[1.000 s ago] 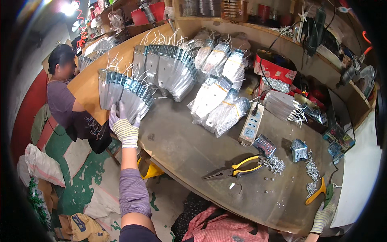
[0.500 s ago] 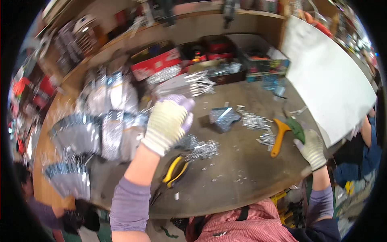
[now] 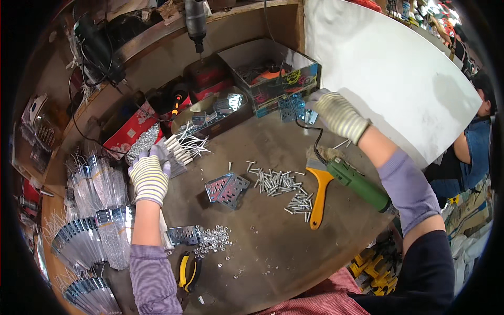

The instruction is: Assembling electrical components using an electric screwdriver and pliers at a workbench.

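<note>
Right hand [image 3: 338, 113] now up at 1 o'clock, fingers curled on the blue hinge plates [image 3: 291, 108] by the parts box [image 3: 273, 79]. Left hand [image 3: 149, 176] has left the bagged packs [image 3: 100, 210], fingers closed on the white-tie bundle [image 3: 184, 147] at 10 o'clock.

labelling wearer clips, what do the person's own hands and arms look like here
Both hands wear knitted work gloves, pale with yellowish stripes and ribbed cuffs: the left hand and the right hand. Both forearms are partly bare beyond the cuffs. Each arm has a lilac long sleeve pushed up; a dark outer layer covers the right upper arm. No cables or markings show.
</note>
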Demonstrator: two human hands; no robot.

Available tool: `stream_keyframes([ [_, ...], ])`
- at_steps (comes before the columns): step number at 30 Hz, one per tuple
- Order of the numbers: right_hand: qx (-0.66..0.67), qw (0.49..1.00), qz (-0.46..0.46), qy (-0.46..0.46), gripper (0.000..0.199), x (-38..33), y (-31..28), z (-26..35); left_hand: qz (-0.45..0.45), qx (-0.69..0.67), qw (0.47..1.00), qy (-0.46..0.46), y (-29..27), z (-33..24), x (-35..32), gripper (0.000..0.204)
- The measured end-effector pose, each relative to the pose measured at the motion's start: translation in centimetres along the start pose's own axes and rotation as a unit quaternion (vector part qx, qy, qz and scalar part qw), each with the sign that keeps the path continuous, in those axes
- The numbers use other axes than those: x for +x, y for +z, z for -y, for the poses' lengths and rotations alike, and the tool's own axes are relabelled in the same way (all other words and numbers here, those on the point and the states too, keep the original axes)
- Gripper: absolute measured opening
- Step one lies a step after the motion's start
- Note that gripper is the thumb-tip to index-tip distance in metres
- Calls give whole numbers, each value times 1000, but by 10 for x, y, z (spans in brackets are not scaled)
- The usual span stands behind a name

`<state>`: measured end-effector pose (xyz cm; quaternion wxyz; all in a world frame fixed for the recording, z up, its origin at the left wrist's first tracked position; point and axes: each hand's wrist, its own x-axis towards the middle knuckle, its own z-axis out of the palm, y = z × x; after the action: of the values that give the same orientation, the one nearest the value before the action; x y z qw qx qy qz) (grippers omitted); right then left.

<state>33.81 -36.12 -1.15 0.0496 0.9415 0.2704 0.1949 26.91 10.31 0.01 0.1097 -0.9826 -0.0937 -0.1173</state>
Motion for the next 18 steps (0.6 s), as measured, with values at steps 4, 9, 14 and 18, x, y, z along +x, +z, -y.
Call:
stream_keyframes([
  [4, -6, 996, -19, -92, 31, 20, 24, -5, 48, -9, 998, -44, -20, 3, 5, 66],
  [9, -3, 1000, -14, 6, 26, -1, -15, 10, -15, -26, 995, -95, -18, 6, 0, 78],
  [14, 302, 920, -242, 65, 42, -46, -65, 68, -178, -261, 949, -18, 0, 12, -30, 85],
  [18, 767, 629, 13, 127, 52, -96, -101, 169, -84, -580, 809, -52, 1, 7, -81, 75],
])
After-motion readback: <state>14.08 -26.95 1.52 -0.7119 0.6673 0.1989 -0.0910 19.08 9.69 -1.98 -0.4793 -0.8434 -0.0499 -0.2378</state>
